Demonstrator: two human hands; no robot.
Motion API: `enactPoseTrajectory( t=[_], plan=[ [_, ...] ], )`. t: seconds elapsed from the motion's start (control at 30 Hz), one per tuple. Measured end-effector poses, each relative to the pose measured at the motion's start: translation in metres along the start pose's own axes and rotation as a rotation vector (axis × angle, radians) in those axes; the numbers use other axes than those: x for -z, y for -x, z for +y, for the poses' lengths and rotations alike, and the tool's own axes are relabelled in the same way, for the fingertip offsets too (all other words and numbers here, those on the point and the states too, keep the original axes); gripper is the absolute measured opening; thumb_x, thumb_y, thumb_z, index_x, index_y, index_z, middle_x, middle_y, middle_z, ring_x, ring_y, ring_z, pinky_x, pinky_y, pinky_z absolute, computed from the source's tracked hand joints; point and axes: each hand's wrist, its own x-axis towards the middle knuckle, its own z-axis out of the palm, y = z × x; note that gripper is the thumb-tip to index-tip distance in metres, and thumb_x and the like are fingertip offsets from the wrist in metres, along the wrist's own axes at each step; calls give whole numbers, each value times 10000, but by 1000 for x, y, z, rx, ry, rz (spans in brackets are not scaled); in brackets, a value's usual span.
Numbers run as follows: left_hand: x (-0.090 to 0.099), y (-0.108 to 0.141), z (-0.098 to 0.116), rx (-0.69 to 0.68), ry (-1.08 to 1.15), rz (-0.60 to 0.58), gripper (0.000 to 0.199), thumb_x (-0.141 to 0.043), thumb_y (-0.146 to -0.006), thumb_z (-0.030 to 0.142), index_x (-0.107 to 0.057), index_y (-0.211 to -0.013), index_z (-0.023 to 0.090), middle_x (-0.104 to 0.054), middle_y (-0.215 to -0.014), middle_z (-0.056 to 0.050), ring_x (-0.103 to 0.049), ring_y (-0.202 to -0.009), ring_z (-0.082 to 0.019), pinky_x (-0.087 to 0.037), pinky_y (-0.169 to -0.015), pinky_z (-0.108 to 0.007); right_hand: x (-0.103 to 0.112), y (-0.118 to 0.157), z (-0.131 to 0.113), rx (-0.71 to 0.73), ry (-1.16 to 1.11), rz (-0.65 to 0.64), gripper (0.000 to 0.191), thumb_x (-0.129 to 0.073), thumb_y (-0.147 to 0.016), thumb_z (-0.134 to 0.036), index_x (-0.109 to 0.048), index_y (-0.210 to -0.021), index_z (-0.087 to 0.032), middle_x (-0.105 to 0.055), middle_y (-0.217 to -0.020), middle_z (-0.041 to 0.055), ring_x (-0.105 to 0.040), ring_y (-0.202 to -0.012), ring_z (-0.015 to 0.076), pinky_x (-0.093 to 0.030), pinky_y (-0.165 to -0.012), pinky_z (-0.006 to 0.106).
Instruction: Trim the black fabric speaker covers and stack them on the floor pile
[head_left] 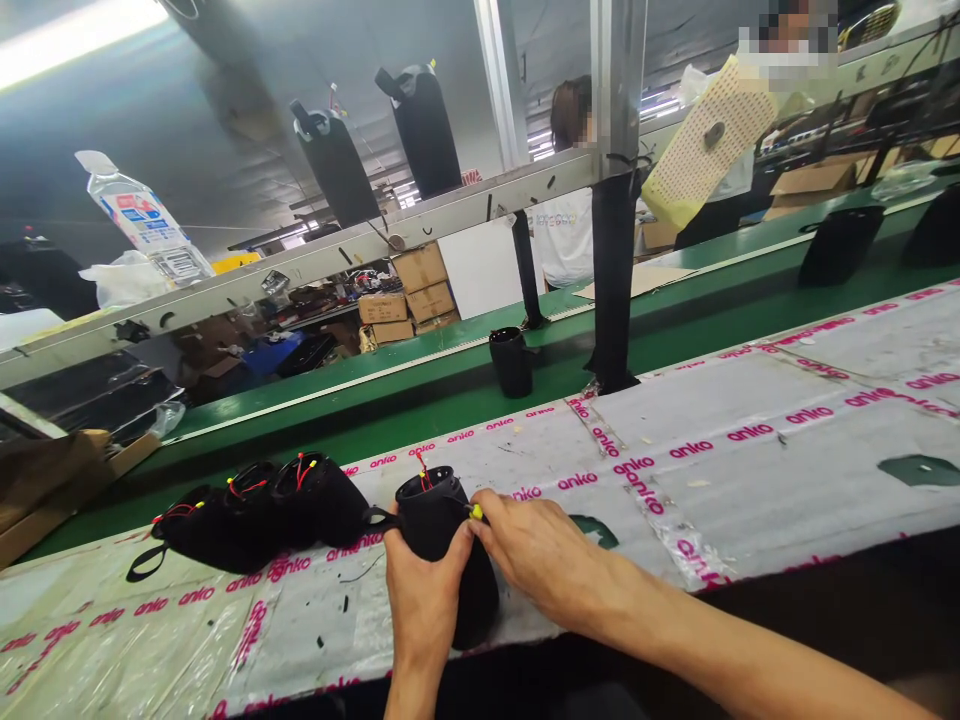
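Observation:
A black cylindrical housing [476, 585] with a strap loop stands tilted at the table's front edge. Red wires [424, 472] stick up from its open top. My left hand [424, 590] is wrapped round it, thumb lying along the near side. At the rim's right side, the fingers of my right hand [544, 550] pinch a small yellow connector [476, 512]; what it attaches to is partly hidden. To the left, several similar black housings [322, 500] lean together, red wires with yellow ends showing in their open tops.
Beyond the taped white tabletop [712, 500] runs a green conveyor belt [420, 385] carrying another black housing [511, 362]. A black-wrapped post [615, 280] rises at the table's far edge. Overhead, a metal rail [465, 205] holds a plastic bottle [142, 215]. People are across the belt.

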Motion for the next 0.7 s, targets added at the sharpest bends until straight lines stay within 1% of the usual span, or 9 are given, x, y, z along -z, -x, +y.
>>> enactPoseTrajectory(
  t=[0.1,0.2,0.3,0.43,0.5,0.57,0.63,0.7],
  plan=[
    [-1,2,3,8,-27,10,776,-778,-677,466,-431,-1325,216,-630,-1108,-76,-638,-1031,-266,-509,-880,-407,-2,0,1,-8,8,-13,124,-370,-1023,-239,-486,-1024,-194,-663,-787,36,-677,-668,220,-387,-534,293],
    [-4,5,5,7,-25,52,802,-797,-650,470,-440,-1322,217,-638,-1111,-72,-638,-1025,-263,-511,-869,-396,-1,3,0,-5,29,-31,124,-382,-994,-183,-489,-1057,-182,-658,-804,49,-675,-711,228,-431,-594,308],
    [-7,8,8,11,-32,79,830,-819,-615,470,-447,-1311,212,-639,-1104,-69,-634,-1019,-261,-509,-870,-394,4,3,-3,11,59,-65,201,-402,-936,-108,-504,-1098,-169,-657,-818,59,-665,-712,232,-457,-638,328],
    [-8,9,9,11,-27,86,823,-818,-620,468,-447,-1312,222,-633,-1106,-62,-637,-1006,-253,-517,-867,-391,15,-3,-7,-1,94,-101,316,-419,-843,-15,-531,-1101,-159,-668,-824,65,-667,-726,238,-458,-647,327],
    [-7,7,6,13,-26,106,828,-812,-630,472,-436,-1321,214,-628,-1133,-73,-632,-1037,-257,-518,-883,-391,17,-8,-6,14,72,-98,256,-427,-874,-44,-531,-1077,-161,-674,-802,60,-673,-715,237,-434,-605,308],
    [-3,3,1,9,-14,96,824,-806,-636,474,-440,-1319,194,-632,-1148,-88,-630,-1063,-265,-517,-898,-395,15,-11,-4,32,28,-89,134,-430,-948,-143,-522,-1043,-168,-672,-759,47,-672,-670,229,-383,-544,291],
    [2,-2,-3,-3,24,35,781,-801,-638,474,-479,-1284,175,-654,-1121,-94,-646,-1038,-270,-521,-892,-398,11,-10,-3,40,-7,-55,116,-412,-1001,-246,-509,-1017,-184,-673,-759,39,-669,-661,224,-343,-529,288],
    [9,-6,-6,15,99,-71,704,-799,-634,480,-539,-1203,157,-686,-1049,-92,-671,-964,-271,-535,-850,-394,6,-6,-2,45,-31,-8,146,-383,-1026,-297,-494,-1016,-203,-673,-794,33,-665,-682,223,-327,-549,292]
  ],
)
